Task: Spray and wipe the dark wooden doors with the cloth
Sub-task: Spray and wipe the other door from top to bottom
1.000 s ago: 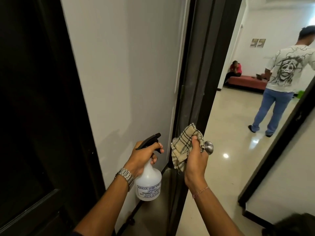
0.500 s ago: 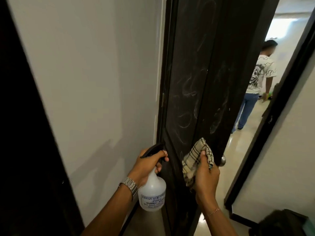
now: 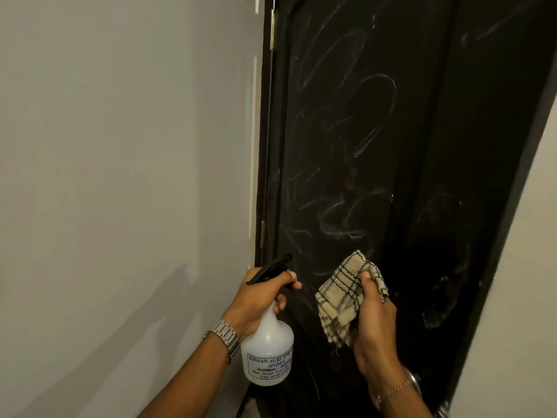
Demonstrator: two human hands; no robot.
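The door now fills the view, ready to be sprayed.

A moment ago the door (image 3: 376,146) stood open with a room showing past it; now its chalky dark face is right in front. The left hand (image 3: 259,297) grips the spray bottle (image 3: 268,354), nozzle toward the door. The right hand (image 3: 373,321) holds the bunched cloth (image 3: 343,294) just by the door. I think spraying comes next.

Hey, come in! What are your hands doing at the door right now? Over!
Left hand grips spray bottle, nozzle toward dark door. Right hand holds checked cloth near door. Pale smears on door. Nothing in the way.
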